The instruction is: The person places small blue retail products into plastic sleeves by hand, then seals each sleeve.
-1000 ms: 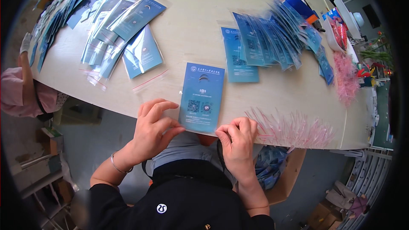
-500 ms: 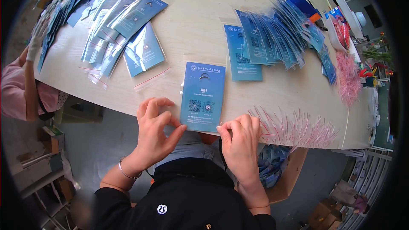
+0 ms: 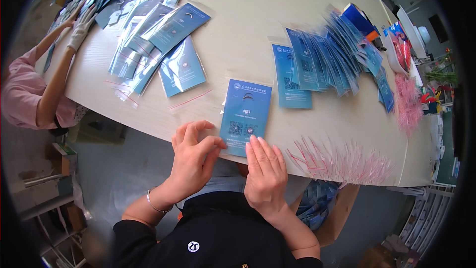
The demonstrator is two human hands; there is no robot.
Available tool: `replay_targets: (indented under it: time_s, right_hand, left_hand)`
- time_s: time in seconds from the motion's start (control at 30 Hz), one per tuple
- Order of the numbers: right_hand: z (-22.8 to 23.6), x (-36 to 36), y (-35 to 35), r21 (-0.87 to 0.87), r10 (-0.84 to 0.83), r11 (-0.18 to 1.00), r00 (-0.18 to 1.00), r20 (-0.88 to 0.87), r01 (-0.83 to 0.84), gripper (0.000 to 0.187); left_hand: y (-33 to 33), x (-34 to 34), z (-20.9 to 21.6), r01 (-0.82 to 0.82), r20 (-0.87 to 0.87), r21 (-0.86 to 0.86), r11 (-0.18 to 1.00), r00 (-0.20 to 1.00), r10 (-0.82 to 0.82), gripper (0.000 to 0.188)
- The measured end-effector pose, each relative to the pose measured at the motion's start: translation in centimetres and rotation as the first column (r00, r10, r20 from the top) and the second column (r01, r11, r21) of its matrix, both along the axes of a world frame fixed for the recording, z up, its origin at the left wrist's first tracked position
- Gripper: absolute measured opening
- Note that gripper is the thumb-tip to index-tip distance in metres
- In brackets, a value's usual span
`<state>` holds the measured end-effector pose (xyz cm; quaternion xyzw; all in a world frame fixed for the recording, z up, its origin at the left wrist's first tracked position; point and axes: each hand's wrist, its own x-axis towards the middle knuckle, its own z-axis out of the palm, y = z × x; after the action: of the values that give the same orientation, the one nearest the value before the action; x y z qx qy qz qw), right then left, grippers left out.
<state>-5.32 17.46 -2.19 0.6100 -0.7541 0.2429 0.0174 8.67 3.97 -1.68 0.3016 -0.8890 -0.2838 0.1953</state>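
Pale desk (image 3: 233, 30) | blue card (image 3: 243, 111) | left hand (image 3: 192, 155): curled at its edge, grip unclear | right hand (image 3: 266, 181): fingers outstretched over it

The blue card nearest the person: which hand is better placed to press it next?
Probably the right hand: its fingers stretch straight over the blue card at its lower right. The left hand is curled, fingertips at the card's lower left edge.

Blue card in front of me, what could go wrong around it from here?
The blue card lies at the table edge, so a tug from the right hand might slide it off. The clear plastic strips with red lines, spread along that same edge, could get knocked down.
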Motion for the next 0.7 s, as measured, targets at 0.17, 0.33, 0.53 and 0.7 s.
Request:
replay_targets:
  time_s: [0.17, 0.33, 0.53, 0.7]
  right_hand:
    - [0.4, -4.0, -2.4, 0.124, -0.054, 0.990, 0.996, -0.074, 0.063, 0.052]
    - [0.2, -5.5, -3.8, -0.008, -0.149, 0.989, 0.978, -0.144, 0.150, 0.042]
    - [-0.2, -3.1, -3.8, -0.178, -0.024, 0.981, 0.968, 0.249, 0.070, 0.027]
    - [0.8, -4.7, -3.9, -0.113, -0.024, 0.992, 0.950, 0.311, 0.062, 0.023]
  left_hand:
    - [-4.3, 0.2, -1.4, -0.165, -0.040, -0.299, 0.940, 0.986, 0.161, 0.031]
    - [-5.5, -1.3, -0.6, 0.071, 0.280, -0.345, 0.936, 0.960, 0.030, 0.060]
    - [-2.1, -1.7, 0.8, 0.307, 0.236, -0.241, 0.921, 0.939, -0.251, 0.059]
    - [-5.0, -3.6, 1.4, 0.348, 0.221, -0.247, 0.904, 0.929, -0.297, 0.058]
